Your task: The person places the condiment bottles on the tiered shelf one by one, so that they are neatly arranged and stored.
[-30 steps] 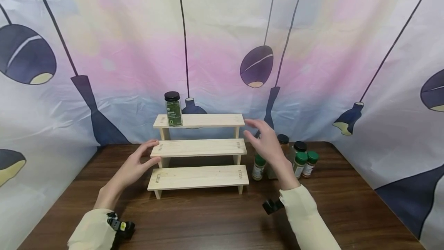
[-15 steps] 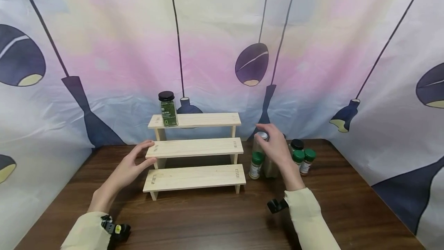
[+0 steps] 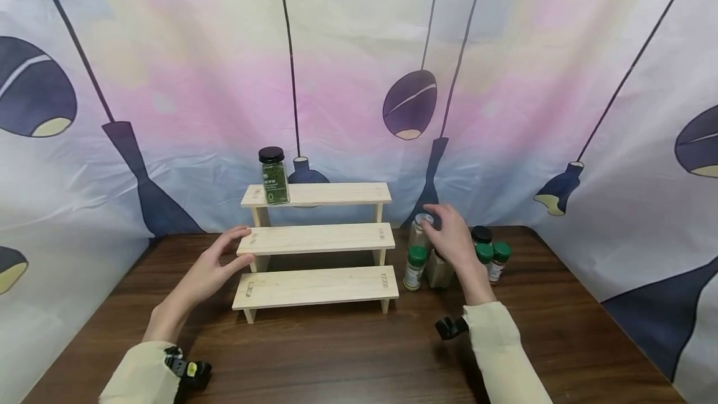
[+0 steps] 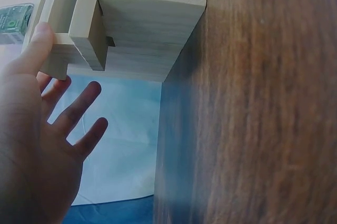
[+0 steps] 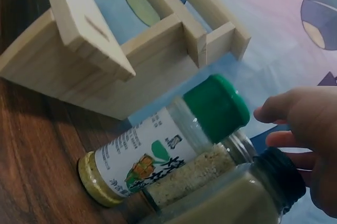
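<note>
Set out on a dark brown wood-grain bench point(image 3: 314, 360): one three-tier stepped shelf of pale bare wood point(image 3: 316, 239), upright. On the top tier, at the left end, one clear glass jar of green flakes point(image 3: 275, 181), black-lidded, upright. At the left end of the middle tier, the left hand point(image 3: 210, 270), thumb and fingers spread, touching the wood. To the right of the shelf, the right hand point(image 3: 451, 239), thumb and forefinger parted around the cap of one clear-capped glass jar of pale grains point(image 3: 418, 239), upright on the bench; contact impossible to tell. Just in front of that jar, one slim green-capped bottle with white printed label point(image 3: 413, 274); beside it, one black-lidded clear jar of beige powder point(image 3: 439, 272). Farther right, partly hidden behind hand and wrist, one further black-lidded jar point(image 3: 481, 234) and two more green-capped bottles point(image 3: 498, 260), close together. Behind all, one pastel fabric backdrop point(image 3: 336, 48), printed with dark hanging lamps.
</note>
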`<state>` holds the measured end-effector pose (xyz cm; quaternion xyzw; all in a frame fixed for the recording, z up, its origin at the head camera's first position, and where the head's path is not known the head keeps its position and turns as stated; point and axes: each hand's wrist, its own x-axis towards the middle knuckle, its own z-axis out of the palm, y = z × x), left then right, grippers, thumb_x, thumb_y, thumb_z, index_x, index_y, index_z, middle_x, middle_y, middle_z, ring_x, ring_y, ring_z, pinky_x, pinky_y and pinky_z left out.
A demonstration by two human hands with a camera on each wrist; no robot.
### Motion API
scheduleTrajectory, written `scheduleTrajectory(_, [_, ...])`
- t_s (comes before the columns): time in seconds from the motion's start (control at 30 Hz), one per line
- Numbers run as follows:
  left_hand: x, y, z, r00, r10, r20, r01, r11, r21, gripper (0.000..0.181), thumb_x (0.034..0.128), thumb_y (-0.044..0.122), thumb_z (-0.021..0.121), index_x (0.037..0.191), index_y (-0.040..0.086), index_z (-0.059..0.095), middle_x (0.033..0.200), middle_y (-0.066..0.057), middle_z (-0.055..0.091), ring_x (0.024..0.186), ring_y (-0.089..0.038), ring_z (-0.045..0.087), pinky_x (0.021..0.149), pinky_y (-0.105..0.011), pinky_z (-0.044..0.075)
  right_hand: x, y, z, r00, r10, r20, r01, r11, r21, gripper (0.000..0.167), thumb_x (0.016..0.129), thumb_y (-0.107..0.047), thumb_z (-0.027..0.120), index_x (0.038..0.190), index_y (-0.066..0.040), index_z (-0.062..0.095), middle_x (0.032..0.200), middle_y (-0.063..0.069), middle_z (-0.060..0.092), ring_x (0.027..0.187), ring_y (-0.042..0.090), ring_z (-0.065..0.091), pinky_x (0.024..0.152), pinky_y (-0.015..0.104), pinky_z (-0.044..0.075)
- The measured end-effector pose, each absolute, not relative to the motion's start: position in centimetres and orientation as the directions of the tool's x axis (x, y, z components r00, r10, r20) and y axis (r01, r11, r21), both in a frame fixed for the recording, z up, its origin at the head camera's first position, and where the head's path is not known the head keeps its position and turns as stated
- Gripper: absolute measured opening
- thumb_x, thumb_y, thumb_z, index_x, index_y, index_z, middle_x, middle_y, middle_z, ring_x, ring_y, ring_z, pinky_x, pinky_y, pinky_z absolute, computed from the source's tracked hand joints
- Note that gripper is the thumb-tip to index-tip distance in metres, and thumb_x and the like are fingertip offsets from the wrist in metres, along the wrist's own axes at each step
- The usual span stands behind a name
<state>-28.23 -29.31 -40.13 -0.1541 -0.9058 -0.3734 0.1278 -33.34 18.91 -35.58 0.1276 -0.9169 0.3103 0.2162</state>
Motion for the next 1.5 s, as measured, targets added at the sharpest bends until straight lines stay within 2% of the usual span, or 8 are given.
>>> scheduleTrajectory(0.1, [-28.1, -29.2, -40.0, -0.918, 0.187, 0.351, 0.38, 0.67, 0.638, 0.061, 0.0987, 0.033, 0.063, 0.152, 0.015, 0.039, 0.159, -0.016, 0.033, 0.129, -0.037, 0.049, 0.093, -0.036, 0.045, -33.6, 19.0, -35.8, -0.876, -0.101, 0.472, -0.361, 0.787, -0.5, 0.04, 0.097, -0.021, 0.063, 0.133, -0.004, 0.062, 0.131, 0.022, 0.059, 0.123, 0.041, 0.053, 0.099, 0.058, 0.044])
scheduleTrajectory(0.23, [-27.9, -29.1, -39.8, -0.918, 0.188, 0.35, 0.382, 0.657, 0.65, 0.062, 0.0985, 0.031, 0.064, 0.153, 0.016, 0.038, 0.159, -0.016, 0.032, 0.128, -0.038, 0.049, 0.094, -0.048, 0.046, -34.0, 18.8, -35.9, -0.879, -0.104, 0.465, -0.344, 0.814, -0.469, 0.039, 0.096, -0.022, 0.065, 0.131, -0.005, 0.064, 0.128, 0.021, 0.062, 0.12, 0.041, 0.055, 0.1, 0.057, 0.042])
scheduleTrajectory(0.37, [-27.9, -29.0, -39.8, -0.921, 0.19, 0.341, 0.379, 0.648, 0.661, 0.063, 0.099, 0.032, 0.063, 0.154, 0.016, 0.037, 0.16, -0.017, 0.03, 0.128, -0.04, 0.049, 0.094, -0.054, 0.045, -34.2, 18.6, -36.0, -0.879, -0.119, 0.461, -0.33, 0.85, -0.41, 0.039, 0.094, -0.022, 0.067, 0.129, -0.004, 0.065, 0.124, 0.021, 0.065, 0.117, 0.041, 0.057, 0.107, 0.059, 0.035])
scheduleTrajectory(0.47, [-28.0, -29.1, -39.8, -0.92, 0.193, 0.34, 0.379, 0.655, 0.654, 0.063, 0.0993, 0.032, 0.062, 0.154, 0.015, 0.036, 0.16, -0.017, 0.03, 0.128, -0.04, 0.049, 0.094, -0.053, 0.046, -34.3, 18.6, -36.0, -0.885, -0.117, 0.45, -0.312, 0.868, -0.387, 0.04, 0.093, -0.023, 0.069, 0.128, -0.005, 0.066, 0.124, 0.021, 0.065, 0.119, 0.04, 0.056, 0.113, 0.062, 0.027])
scheduleTrajectory(0.67, [-28.3, -29.2, -39.8, -0.919, 0.184, 0.348, 0.375, 0.675, 0.635, 0.062, 0.0993, 0.036, 0.062, 0.153, 0.015, 0.038, 0.159, -0.015, 0.032, 0.129, -0.038, 0.049, 0.094, -0.048, 0.046, -34.2, 18.6, -35.8, -0.887, -0.128, 0.443, -0.294, 0.897, -0.33, 0.035, 0.092, -0.024, 0.071, 0.121, -0.005, 0.071, 0.118, 0.019, 0.07, 0.114, 0.041, 0.06, 0.108, 0.061, 0.032])
scheduleTrajectory(0.9, [-28.4, -29.2, -40.0, -0.93, 0.18, 0.319, 0.356, 0.652, 0.669, 0.065, 0.099, 0.038, 0.061, 0.154, 0.016, 0.035, 0.162, -0.017, 0.027, 0.128, -0.043, 0.048, 0.094, -0.057, 0.046, -34.3, 18.7, -35.7, -0.89, -0.105, 0.444, -0.283, 0.891, -0.356, 0.03, 0.089, -0.023, 0.075, 0.114, -0.006, 0.074, 0.11, 0.017, 0.073, 0.111, 0.042, 0.062, 0.116, 0.065, 0.018])
scheduleTrajectory(1.5, [-27.9, -29.0, -39.7, -0.935, 0.178, 0.306, 0.345, 0.646, 0.681, 0.065, 0.0982, 0.035, 0.064, 0.154, 0.019, 0.035, 0.162, -0.016, 0.026, 0.128, -0.042, 0.049, 0.093, -0.055, 0.047, -34.3, 18.8, -36.0, -0.873, -0.085, 0.48, -0.294, 0.877, -0.379, 0.028, 0.086, -0.023, 0.078, 0.107, -0.006, 0.076, 0.1, 0.014, 0.075, 0.102, 0.037, 0.066, 0.118, 0.061, 0.018])
